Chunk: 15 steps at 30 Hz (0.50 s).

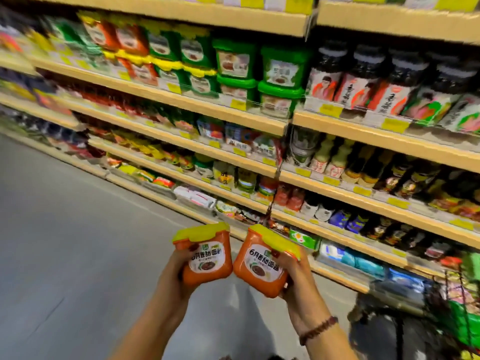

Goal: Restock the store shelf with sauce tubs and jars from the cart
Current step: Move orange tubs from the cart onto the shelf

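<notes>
We hold the left tub (207,258) and right tub (261,267) in mid-air before the shelf (202,110). Left hand (178,272) and right hand (297,278) each wrap their grip round the sidewalls. Likely rigid, smooth, moderately heavy: avoid the lids.

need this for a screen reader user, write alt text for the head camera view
A person's left hand holds one orange, yellow-lidded sauce tub and the right hand a second tub, side by side before blurred store shelves packed with tubs, jars and bottles. A cart shows at lower right.
</notes>
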### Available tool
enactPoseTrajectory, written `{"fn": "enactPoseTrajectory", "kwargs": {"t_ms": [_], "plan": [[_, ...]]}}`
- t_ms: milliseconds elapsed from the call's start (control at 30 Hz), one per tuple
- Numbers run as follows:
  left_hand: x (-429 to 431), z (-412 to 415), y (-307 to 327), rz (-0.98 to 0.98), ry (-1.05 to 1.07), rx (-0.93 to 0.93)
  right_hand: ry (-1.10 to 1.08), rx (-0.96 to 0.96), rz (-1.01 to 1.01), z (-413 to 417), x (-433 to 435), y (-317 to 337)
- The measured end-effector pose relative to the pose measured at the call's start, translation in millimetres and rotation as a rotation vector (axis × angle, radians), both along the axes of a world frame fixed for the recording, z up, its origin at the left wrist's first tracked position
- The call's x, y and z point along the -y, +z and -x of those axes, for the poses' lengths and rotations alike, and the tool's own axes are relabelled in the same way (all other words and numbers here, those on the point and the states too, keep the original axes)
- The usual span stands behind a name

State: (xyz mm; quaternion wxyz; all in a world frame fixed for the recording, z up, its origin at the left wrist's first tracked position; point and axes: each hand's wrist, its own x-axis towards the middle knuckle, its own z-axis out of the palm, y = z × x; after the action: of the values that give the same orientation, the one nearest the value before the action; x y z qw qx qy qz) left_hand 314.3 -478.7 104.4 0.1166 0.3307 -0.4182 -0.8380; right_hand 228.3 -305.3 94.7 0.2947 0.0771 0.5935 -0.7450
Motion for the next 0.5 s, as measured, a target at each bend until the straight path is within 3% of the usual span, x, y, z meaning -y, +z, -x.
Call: {"fn": "enactPoseTrajectory", "kwargs": {"t_ms": [267,500], "plan": [[94.6,9.0,12.8,-0.003,0.22,-0.112,0.096,0.018,-0.016,36.6,110.0,19.5],[177.3,71.2,43.2,-0.053,0.389,-0.251,0.139,-0.042,0.127,114.0,211.4,55.2]]}}
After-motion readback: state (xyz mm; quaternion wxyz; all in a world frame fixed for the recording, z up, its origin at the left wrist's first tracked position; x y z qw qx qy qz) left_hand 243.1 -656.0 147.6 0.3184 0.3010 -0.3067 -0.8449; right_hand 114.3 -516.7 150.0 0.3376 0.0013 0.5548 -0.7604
